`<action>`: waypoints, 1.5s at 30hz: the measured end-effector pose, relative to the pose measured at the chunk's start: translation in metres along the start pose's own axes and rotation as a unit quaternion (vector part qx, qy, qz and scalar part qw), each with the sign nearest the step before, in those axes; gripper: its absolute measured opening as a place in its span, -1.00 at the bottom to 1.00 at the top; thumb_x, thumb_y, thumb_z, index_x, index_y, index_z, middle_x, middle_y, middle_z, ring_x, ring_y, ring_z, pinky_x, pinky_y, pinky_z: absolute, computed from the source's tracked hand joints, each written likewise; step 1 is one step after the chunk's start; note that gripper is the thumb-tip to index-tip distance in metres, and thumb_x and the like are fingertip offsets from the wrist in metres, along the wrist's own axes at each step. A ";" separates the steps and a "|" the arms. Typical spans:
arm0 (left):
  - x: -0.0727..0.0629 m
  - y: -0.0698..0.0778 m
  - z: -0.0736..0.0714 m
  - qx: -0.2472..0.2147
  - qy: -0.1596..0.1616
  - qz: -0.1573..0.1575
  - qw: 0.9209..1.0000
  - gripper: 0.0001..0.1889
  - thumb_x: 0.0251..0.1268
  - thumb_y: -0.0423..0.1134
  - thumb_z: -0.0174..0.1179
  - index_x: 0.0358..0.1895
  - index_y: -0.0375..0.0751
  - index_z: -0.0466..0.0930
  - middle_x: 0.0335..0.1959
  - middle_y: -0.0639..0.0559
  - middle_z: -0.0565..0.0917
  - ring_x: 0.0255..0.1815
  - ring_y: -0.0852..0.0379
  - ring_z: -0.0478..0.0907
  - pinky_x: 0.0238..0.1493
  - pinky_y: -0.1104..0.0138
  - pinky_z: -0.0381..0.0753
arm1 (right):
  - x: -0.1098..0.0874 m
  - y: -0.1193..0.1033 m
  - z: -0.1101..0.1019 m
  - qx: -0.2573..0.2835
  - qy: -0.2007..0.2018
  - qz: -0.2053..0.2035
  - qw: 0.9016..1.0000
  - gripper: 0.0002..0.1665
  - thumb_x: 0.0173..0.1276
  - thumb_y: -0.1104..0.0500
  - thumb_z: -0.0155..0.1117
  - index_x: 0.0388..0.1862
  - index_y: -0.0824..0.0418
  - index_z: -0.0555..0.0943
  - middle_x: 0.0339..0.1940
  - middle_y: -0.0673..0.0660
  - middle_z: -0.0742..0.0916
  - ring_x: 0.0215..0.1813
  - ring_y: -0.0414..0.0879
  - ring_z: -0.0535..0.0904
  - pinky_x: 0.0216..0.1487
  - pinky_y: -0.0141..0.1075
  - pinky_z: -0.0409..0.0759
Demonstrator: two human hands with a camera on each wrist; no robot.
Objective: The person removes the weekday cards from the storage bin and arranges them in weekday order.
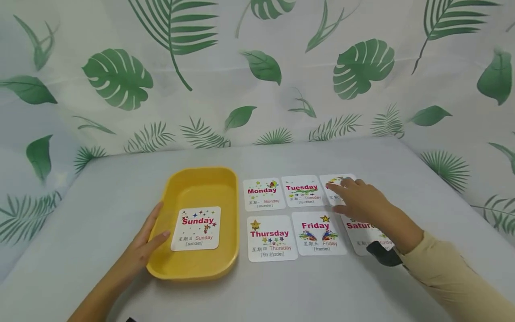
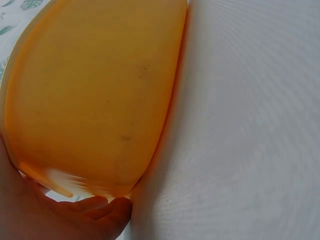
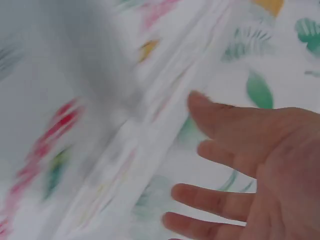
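My left hand (image 1: 142,243) grips the left side of a yellow plastic tray (image 1: 203,173), thumb over the rim and fingers along the outside wall. A white Sunday card (image 1: 196,243) lies inside the tray. In the left wrist view, the fingers curl round the tray's end (image 2: 95,100). My right hand (image 1: 362,203) is over the right end of two card rows, fingers extended and holding nothing. Beneath it, a card (image 1: 339,177) with its title covered lies at the top right; a partly hidden Saturday card (image 1: 356,237) lies below. Fingers also look spread in the right wrist view.
Monday (image 1: 263,201) and Tuesday (image 1: 301,197) cards lie in the back row, Thursday (image 1: 272,243) and Friday (image 1: 319,237) in the front. A pale cloth covers the table (image 1: 281,290). Behind hangs a leaf-print curtain (image 1: 297,71).
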State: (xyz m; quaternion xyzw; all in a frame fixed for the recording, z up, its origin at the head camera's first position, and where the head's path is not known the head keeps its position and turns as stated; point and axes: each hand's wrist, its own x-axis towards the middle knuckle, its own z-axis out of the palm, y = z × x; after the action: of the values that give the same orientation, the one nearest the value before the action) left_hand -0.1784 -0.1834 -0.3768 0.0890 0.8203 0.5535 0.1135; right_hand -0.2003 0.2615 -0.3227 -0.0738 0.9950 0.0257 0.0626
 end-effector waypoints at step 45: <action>0.002 0.001 0.001 0.026 0.018 0.002 1.000 -0.30 0.36 -0.11 -0.09 0.46 0.12 -0.25 0.49 -0.09 -0.21 0.47 -0.20 -0.30 0.33 -0.23 -0.22 | 0.082 -0.236 -0.001 0.200 -0.093 -0.229 0.948 -0.13 0.01 0.16 0.43 0.34 -0.03 0.30 0.08 0.07 0.37 -0.05 -0.15 0.39 -0.06 -0.48 0.48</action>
State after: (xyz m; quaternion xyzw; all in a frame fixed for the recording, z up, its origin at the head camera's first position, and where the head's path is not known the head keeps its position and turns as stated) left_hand -0.1802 -0.1816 -0.3761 0.0830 0.8360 0.5340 0.0953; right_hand -0.2456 0.0170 -0.3419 -0.2824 0.9258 -0.1825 0.1727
